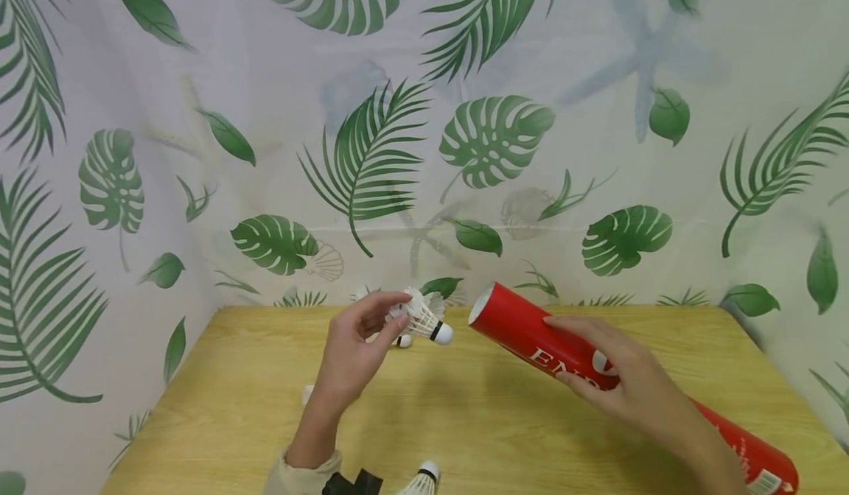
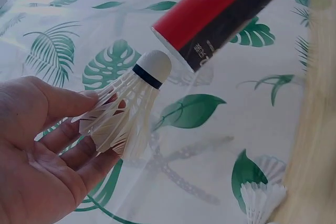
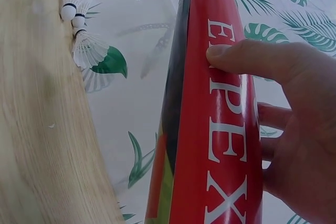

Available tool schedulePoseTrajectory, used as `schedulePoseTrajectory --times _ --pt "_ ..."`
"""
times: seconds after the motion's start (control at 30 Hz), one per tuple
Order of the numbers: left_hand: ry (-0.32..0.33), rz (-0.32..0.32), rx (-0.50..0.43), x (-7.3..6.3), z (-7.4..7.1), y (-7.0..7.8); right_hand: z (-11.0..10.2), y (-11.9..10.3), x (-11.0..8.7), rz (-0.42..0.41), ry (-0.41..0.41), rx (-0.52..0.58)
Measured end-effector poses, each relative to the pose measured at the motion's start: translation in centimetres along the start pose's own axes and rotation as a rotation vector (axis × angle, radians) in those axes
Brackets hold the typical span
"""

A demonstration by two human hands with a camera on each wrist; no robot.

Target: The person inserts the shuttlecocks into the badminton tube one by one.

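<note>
My left hand (image 1: 353, 351) pinches a white shuttlecock (image 1: 427, 321) by its feather skirt, between thumb and fingers. The shuttlecock's rounded cork, ringed by a dark band, points right toward the tube; in the left wrist view the cork (image 2: 156, 65) is just short of the tube's end. In my right hand (image 1: 626, 377) is a long red tube (image 1: 514, 322) with white lettering, gripped around its side. The tube slants, its open end up and to the left, and the forearm hides part of its lower length. The right wrist view shows the thumb lying along the lettering (image 3: 226, 135).
Beyond the left hand, shuttlecocks (image 3: 90, 48) stand or lie at the wooden table's (image 1: 252, 377) back edge. Another shuttlecock (image 1: 424, 476) lies near the front. A small white object (image 1: 307, 395) is partly hidden by the left wrist. Leaf-patterned cloth (image 1: 491, 208) rises behind.
</note>
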State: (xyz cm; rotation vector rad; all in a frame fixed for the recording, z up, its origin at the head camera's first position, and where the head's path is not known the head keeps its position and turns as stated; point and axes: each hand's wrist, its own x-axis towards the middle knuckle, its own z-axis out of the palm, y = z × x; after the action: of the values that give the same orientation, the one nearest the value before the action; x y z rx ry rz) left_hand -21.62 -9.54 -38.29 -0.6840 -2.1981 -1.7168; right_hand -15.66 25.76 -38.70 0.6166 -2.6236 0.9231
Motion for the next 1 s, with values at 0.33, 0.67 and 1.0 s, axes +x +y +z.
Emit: schedulePoseTrajectory --times 0.33,0.67,1.0 --pt "0.052 0.042 -0.038 1.1 0.6 0.7 0.1 -0.5 0.1 0.003 -0.002 0.001" --pt "0.091 0.073 -0.080 1.7 1.5 0.7 -0.1 -0.8 0.1 -0.010 0.006 0.002" --pt "0.152 0.067 -0.123 2.0 2.1 0.4 0.1 -0.8 0.2 0.047 -0.003 0.044"
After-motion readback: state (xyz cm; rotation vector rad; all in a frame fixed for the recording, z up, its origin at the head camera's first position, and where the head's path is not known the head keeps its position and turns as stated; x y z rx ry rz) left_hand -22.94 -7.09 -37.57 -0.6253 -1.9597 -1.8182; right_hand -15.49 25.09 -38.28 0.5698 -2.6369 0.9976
